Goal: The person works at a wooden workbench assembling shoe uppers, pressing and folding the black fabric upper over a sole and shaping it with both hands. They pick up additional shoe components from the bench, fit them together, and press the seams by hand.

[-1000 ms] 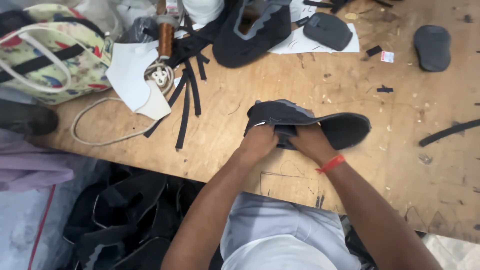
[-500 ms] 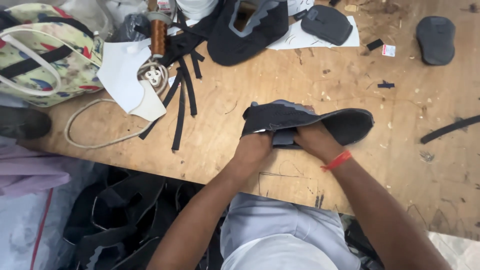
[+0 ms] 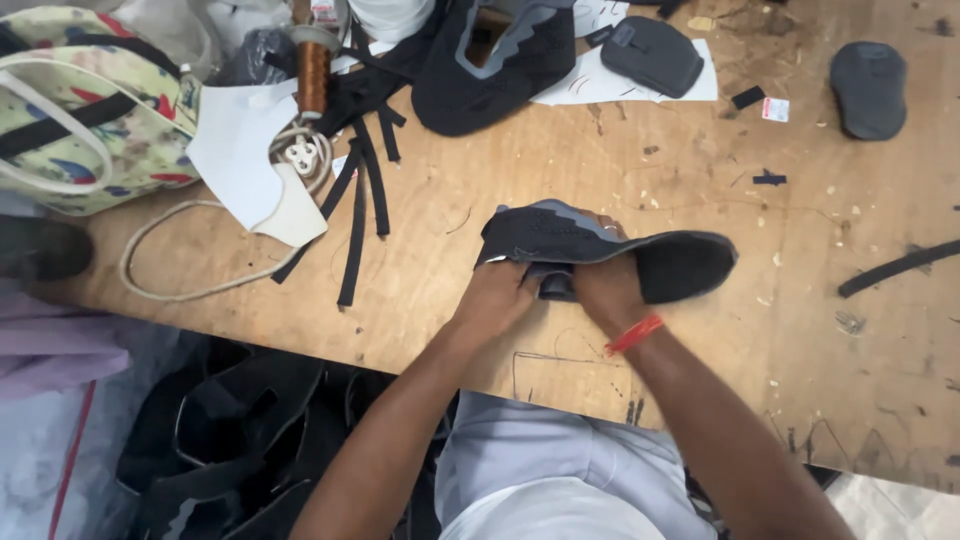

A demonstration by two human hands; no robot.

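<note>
A black shoe upper piece (image 3: 610,245) with a grey edge lies on the wooden worktable (image 3: 450,260), held by both hands. My left hand (image 3: 497,297) grips its near left edge. My right hand (image 3: 606,285), with a red band at the wrist, holds the middle of the piece, fingers curled under and over it. A small dark part sits between the two hands, partly hidden.
A floral bag (image 3: 85,110) sits at the far left, with white paper (image 3: 240,150), black strips (image 3: 360,200), a cord and a copper-coloured spool (image 3: 313,70) beside it. More black shoe pieces (image 3: 500,60) (image 3: 868,88) lie at the back. Dark scraps fill the floor below.
The view has shifted slightly; both hands stay on the black piece, which has been turned and flattened a little toward the right.
</note>
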